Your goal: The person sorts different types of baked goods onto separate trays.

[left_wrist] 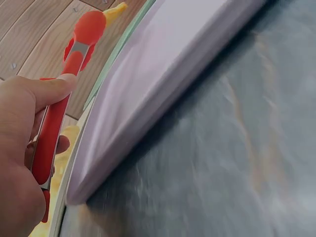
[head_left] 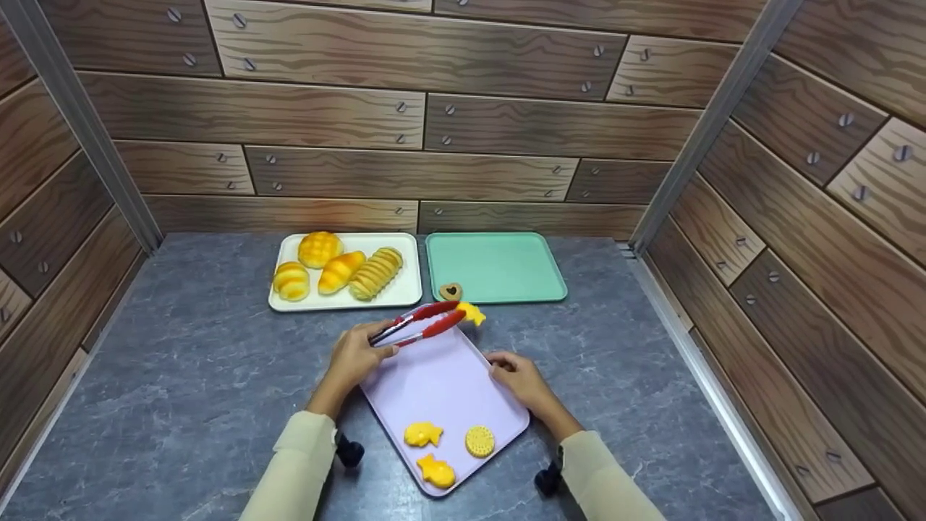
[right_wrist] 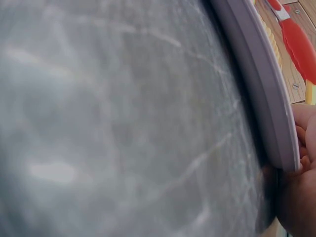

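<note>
My left hand point(head_left: 354, 354) grips a pair of red tongs point(left_wrist: 55, 123), thumb along one arm. Between the red tips of the tongs is a yellow fish-shaped cookie point(head_left: 472, 313), held past the far edge of the lilac tray point(head_left: 441, 380) and close to the green tray point(head_left: 499, 264). At the lilac tray's right edge, my right hand point(head_left: 519, 376) pinches the rim, with its fingers curled there in the right wrist view. Two yellow fish-shaped cookies point(head_left: 423, 434) and a round yellow biscuit point(head_left: 480, 441) lie at that tray's near end.
On the green tray's near left corner sits a cookie with a dark heart point(head_left: 450, 291). Left of it, a white tray point(head_left: 405, 289) carries several bread pieces, among them a ridged loaf point(head_left: 376, 273). Wood-patterned walls point(head_left: 325, 116) enclose the grey marbled table point(head_left: 181, 376).
</note>
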Action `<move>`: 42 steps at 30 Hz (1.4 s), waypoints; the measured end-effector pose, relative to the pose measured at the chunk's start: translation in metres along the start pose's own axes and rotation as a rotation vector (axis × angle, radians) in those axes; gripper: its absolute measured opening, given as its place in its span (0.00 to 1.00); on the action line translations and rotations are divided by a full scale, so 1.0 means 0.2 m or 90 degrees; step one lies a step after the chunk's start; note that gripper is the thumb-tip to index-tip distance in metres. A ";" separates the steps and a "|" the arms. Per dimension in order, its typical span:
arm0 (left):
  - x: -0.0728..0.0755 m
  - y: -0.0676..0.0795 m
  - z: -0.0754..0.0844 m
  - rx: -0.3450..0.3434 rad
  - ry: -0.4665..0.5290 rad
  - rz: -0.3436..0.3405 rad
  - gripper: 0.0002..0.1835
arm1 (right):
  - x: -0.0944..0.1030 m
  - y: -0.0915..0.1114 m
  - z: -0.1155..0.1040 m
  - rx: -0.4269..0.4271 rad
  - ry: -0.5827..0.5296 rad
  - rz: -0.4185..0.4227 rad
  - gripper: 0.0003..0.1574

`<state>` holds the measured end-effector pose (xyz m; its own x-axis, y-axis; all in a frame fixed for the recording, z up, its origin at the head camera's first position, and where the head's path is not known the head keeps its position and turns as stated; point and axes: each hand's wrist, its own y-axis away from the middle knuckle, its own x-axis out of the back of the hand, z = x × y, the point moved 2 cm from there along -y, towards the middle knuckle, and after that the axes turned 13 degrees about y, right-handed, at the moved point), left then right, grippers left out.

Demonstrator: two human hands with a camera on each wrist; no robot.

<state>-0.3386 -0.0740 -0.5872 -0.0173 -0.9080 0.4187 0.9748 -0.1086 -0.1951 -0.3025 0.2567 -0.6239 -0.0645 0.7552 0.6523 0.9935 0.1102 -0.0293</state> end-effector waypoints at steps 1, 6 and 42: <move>-0.01 -0.02 0.00 0.006 -0.003 0.002 0.27 | 0.00 0.00 0.00 0.001 0.000 -0.001 0.17; -0.07 -0.11 0.02 0.029 0.003 0.008 0.27 | 0.01 0.00 0.00 0.000 0.004 -0.009 0.18; -0.30 -0.31 0.08 0.041 -0.046 -0.013 0.32 | -0.01 0.01 0.00 0.013 0.023 -0.002 0.16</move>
<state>-0.3938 -0.0064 -0.5861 -0.0239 -0.8742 0.4849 0.9866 -0.0988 -0.1297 -0.3014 0.2567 -0.6253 -0.0639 0.7315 0.6788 0.9911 0.1259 -0.0424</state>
